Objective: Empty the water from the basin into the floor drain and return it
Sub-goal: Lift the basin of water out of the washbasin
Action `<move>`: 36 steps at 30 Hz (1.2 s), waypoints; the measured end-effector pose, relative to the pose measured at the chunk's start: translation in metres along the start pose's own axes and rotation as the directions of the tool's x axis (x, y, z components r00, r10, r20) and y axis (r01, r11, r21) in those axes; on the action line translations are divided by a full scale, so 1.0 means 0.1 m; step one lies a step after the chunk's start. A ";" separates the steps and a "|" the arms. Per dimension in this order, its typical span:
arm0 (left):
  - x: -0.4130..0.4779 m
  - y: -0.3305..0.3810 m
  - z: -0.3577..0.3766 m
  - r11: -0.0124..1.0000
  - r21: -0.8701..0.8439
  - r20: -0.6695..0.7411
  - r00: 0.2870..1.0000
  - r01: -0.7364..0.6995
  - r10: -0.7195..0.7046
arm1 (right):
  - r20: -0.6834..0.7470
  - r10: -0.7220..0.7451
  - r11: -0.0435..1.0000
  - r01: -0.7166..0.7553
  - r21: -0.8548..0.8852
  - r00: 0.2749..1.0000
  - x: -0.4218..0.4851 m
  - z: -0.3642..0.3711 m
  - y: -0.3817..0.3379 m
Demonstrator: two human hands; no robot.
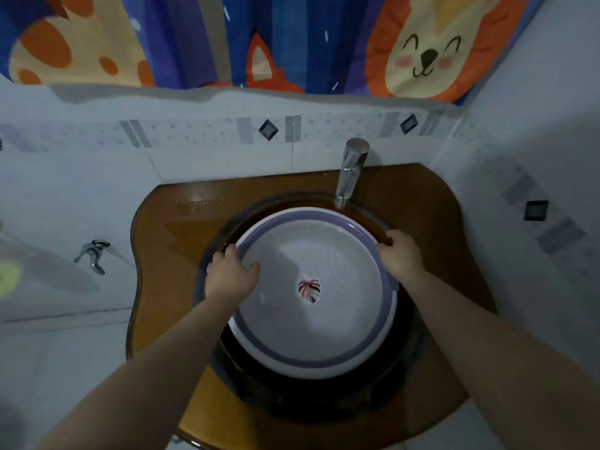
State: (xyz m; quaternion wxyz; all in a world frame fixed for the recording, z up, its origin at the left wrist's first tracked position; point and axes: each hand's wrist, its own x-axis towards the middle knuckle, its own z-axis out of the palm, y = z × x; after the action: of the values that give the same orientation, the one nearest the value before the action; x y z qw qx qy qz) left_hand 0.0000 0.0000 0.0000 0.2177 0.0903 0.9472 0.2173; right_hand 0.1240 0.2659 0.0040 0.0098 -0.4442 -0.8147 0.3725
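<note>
White plastic with a purple band round the rim, that's the basin [311,287], sitting dead centre of the frame, nested down inside the dark glass sink bowl [402,345] and holding water, you can see ripples running across it and a little leaf print showing through at the bottom. Honestly I'd guess this thing is heavier than it looks with that much water in it, and thin plastic like this probably flexes if you lift it from one side, so the water will slosh toward whichever edge dips. The rim is likely wet and slick too. Best bet is opposite sides of the rim, which is pretty much what's going on: the left hand [232,274] is on the rim at the left-centre with the thumb hooked over the inside edge, and the right hand [401,254] is curled over the rim to the right and a bit higher in the frame, both closed on it. Can't tell how far the fingers get underneath. The chrome tap [349,172] hangs just over the basin's far edge at upper centre, so I'd watch for clipping it on the way up. Around that is the amber glass counter [431,203] with wet patches, and a cartoon animal curtain [292,40] along the top.
</note>
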 end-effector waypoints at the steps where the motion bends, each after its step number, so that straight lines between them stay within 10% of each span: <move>1: 0.00 -0.01 0.01 1.000 -0.002 0.011 1.000 0.018 -0.018 | -0.034 -0.015 0.999 0.013 -0.053 0.999 0.00 0.01 -0.01; 11: 0.16 -0.18 0.18 0.972 -0.130 0.004 0.981 0.194 -0.195 | -0.152 -0.090 0.934 0.030 -0.356 0.984 0.10 0.28 0.13; 17: 0.26 -0.20 0.17 0.982 0.102 0.046 0.985 0.162 -0.167 | 0.019 0.314 0.940 -0.308 -0.147 0.949 0.32 0.36 0.21; 36: 0.25 -0.25 0.11 0.980 -0.105 0.090 0.983 0.167 -0.158 | 0.009 0.208 0.974 -0.206 -0.097 0.978 0.22 0.30 0.26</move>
State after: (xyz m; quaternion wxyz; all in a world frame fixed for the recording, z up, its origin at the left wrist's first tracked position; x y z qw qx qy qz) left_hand -0.0191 -0.0112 -0.0296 0.2780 0.0089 0.9280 0.2480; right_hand 0.1188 0.2726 -0.0402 -0.0581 -0.5231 -0.7808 0.3365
